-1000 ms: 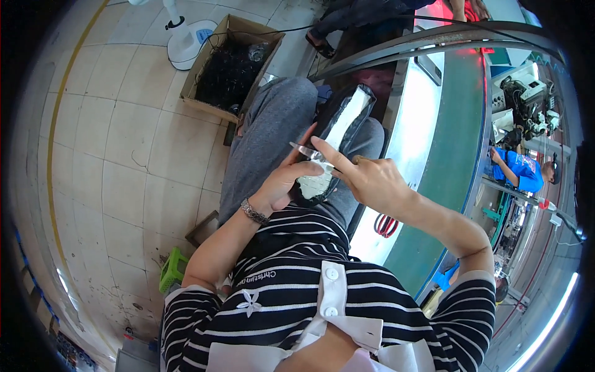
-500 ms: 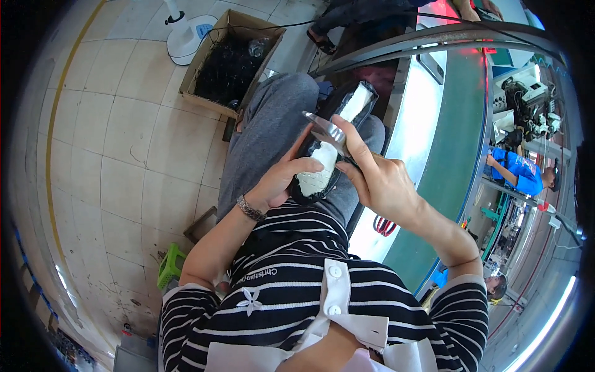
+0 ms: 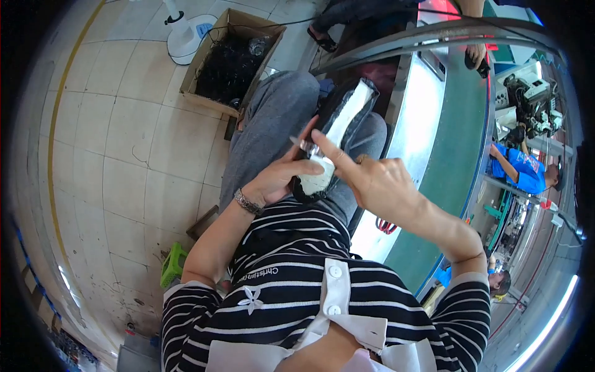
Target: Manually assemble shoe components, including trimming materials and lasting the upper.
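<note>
A black shoe with a white sole [image 3: 338,133] lies sole-up on my lap, toe pointing away from me. My left hand [image 3: 279,177] grips its heel end from the left side. My right hand [image 3: 365,177] holds a thin metal tool [image 3: 300,144] pressed across the white sole, with the index finger stretched along it. A metal bracelet sits on my left wrist. I am seated, in grey trousers and a striped shirt.
A green conveyor belt with a metal rail [image 3: 446,142] runs along my right. A cardboard box of dark parts [image 3: 230,59] and a white fan base [image 3: 189,34] stand on the tiled floor ahead. A person in blue [image 3: 517,167] works at the far right.
My right hand has slid the tool along the sole toward the heel, and the shoe has tilted slightly in my left hand.
</note>
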`<state>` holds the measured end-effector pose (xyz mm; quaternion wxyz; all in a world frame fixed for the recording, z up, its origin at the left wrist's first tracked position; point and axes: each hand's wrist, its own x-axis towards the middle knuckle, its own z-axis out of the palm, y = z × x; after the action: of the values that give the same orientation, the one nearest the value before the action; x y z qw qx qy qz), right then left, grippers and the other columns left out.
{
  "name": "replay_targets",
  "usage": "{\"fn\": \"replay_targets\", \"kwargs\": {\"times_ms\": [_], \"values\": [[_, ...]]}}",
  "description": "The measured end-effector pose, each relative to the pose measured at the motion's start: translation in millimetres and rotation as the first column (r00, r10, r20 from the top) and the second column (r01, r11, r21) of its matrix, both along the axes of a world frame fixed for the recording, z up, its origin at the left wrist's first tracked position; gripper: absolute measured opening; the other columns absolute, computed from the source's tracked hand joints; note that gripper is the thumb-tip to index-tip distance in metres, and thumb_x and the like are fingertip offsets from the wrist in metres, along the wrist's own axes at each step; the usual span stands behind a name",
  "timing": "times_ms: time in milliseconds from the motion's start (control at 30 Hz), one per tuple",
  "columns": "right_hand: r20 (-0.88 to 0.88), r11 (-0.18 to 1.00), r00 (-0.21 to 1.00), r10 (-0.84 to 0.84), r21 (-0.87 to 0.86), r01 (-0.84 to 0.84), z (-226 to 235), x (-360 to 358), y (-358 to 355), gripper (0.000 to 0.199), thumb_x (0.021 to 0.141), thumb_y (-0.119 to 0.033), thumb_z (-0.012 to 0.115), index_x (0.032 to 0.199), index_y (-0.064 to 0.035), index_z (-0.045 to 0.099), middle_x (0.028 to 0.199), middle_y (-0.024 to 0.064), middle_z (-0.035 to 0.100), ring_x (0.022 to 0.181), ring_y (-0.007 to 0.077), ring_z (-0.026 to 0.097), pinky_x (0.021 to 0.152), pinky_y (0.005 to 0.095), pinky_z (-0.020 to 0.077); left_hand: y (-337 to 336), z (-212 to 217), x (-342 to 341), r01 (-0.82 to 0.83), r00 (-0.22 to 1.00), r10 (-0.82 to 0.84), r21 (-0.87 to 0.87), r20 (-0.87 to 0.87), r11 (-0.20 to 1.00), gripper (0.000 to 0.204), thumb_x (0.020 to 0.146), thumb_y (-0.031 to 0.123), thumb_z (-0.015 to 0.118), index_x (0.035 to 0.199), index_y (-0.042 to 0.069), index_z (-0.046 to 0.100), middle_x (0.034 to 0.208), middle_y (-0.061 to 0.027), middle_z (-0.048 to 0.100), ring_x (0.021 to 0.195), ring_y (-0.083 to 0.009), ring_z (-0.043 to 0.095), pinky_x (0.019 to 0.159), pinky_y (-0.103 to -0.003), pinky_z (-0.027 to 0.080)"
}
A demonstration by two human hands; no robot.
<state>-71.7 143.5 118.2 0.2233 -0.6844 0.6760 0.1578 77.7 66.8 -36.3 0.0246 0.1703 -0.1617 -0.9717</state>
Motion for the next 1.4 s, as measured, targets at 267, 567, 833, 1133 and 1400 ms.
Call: {"fn": "replay_targets", "kwargs": {"times_ms": [267,567,833,1133,1400], "values": [[0.144,0.992,0.983,-0.117,-0.039,0.124,-7.7,-3.4,13.2,0.072,0.091,-0.019,0.062,0.152,-0.0225,0.024,0.061,0.0109,0.061,0.045,0.0245,0.059,0.043,0.0371,0.0459,10.7,-23.3,7.6,-0.064,0.960,0.070,0.029,-0.270,0.998,0.082,0.094,0.022,0.060,0.155,0.032,0.007,0.155,-0.0083,0.024,0.136,-0.0222,0.035,0.107,-0.041,0.038],[0.187,0.989,0.980,-0.065,0.143,0.038,14.0,3.7,33.4,0.070,0.089,-0.006,0.057,0.149,-0.0281,0.029,0.088,0.0153,0.066,0.073,0.0271,0.069,0.052,0.0375,0.0524,30.4,-37.0,17.4,0.019,0.975,0.051,0.309,-0.218,0.951,0.060,0.101,0.049,0.035,0.154,0.031,0.014,0.153,-0.0076,0.032,0.136,-0.0264,0.039,0.105,-0.052,0.040],[0.032,0.982,0.990,0.134,-0.138,-0.129,-4.2,-2.2,39.2,0.085,0.077,0.001,0.059,0.146,-0.0421,0.034,0.071,0.0049,0.049,0.060,0.0173,0.058,0.045,0.0307,0.0502,27.3,0.8,13.8,-0.140,0.982,0.152,0.109,-0.108,0.984,0.060,0.102,0.042,0.040,0.154,0.022,0.016,0.148,-0.0112,0.037,0.128,-0.0241,0.047,0.097,-0.044,0.049],[0.197,0.987,0.969,0.149,-0.090,-0.133,45.8,11.8,13.2,0.080,0.078,-0.001,0.058,0.150,-0.0270,0.033,0.076,0.0090,0.062,0.053,0.0202,0.061,0.042,0.0313,0.0500,50.9,-23.9,6.9,-0.313,0.931,0.364,-0.537,-0.012,0.783,0.065,0.100,0.035,0.048,0.153,0.008,0.020,0.150,-0.0142,0.033,0.135,-0.0224,0.038,0.113,-0.036,0.029],[0.071,0.988,0.987,0.145,0.049,-0.149,6.3,10.6,14.2,0.080,0.091,-0.008,0.054,0.151,-0.0450,0.016,0.075,0.0127,0.059,0.051,0.0191,0.060,0.038,0.0290,0.0485,42.7,-29.5,10.2,-0.124,0.991,0.130,-0.578,-0.032,0.807,0.110,0.077,0.012,0.079,0.155,0.012,0.002,0.146,-0.0103,0.036,0.130,-0.0192,0.040,0.107,-0.033,0.035]]}}
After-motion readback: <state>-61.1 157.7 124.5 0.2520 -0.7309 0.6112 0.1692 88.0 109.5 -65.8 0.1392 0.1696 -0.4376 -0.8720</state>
